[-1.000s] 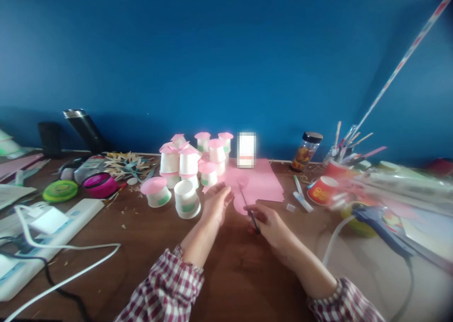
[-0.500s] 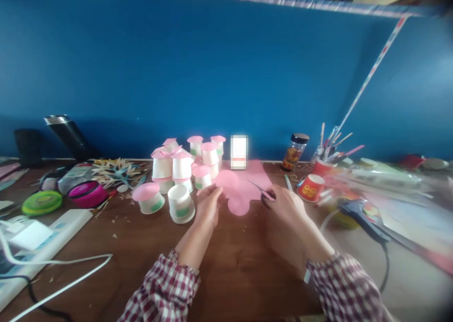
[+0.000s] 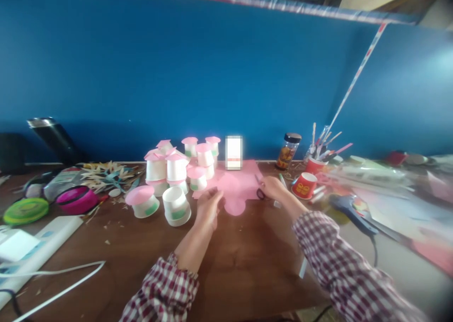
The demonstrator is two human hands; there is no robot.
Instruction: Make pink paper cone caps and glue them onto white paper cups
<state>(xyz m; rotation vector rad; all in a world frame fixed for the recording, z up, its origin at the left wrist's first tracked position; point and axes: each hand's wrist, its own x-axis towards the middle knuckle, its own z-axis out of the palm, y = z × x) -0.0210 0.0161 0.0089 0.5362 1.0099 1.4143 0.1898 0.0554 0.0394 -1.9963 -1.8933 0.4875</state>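
My left hand [image 3: 208, 208] pinches the edge of a round pink paper piece [image 3: 229, 185] between thumb and fingers. Another rounded pink cutout [image 3: 235, 210] shows just below it on the desk. Behind both lie larger pink paper sheets [image 3: 250, 170]. In my right hand [image 3: 274, 189] is a pair of scissors [image 3: 260, 194], held low over the right edge of the sheets, its blades pointing away. White paper cups with pink paper tops [image 3: 176, 167] stand to the left of my left hand. Closer to me is a topless white cup [image 3: 177, 204].
A red paper cup [image 3: 305, 186] lies tipped at right, near a dark-lidded jar [image 3: 288, 151] and a cup of sticks and pens [image 3: 316, 165]. Farther right is a blue glue gun [image 3: 354, 213]. At left are a power strip [image 3: 46, 242], a magenta tape roll [image 3: 77, 199] and wood shavings [image 3: 106, 175].
My right hand has moved the scissors away from the pink cutouts, to the right. My left hand has stayed close to the round paper piece. The view has swung rightward.
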